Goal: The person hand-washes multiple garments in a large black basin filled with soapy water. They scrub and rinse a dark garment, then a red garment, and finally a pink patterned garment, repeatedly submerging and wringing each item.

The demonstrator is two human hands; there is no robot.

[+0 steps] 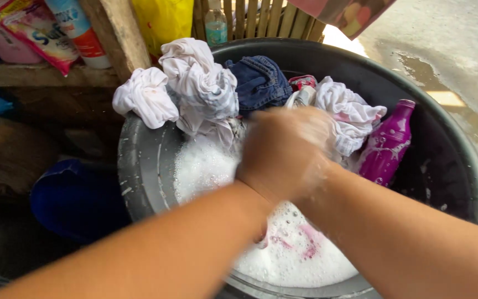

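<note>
Both my hands meet over a small grey basin full of white suds. My left hand lies on top, blurred and foamy, its fingers closed. My right hand is mostly hidden under it, soapy too. What they grip is hidden; a pink-and-white cloth shows in the foam below them. Wrung white garments and a dark denim piece are heaped along the basin's far rim.
The basin sits inside a big black tub, where a purple bottle leans. A blue container stands at left. Detergent packets and a small clear bottle sit behind on wooden boards. Wet concrete lies at right.
</note>
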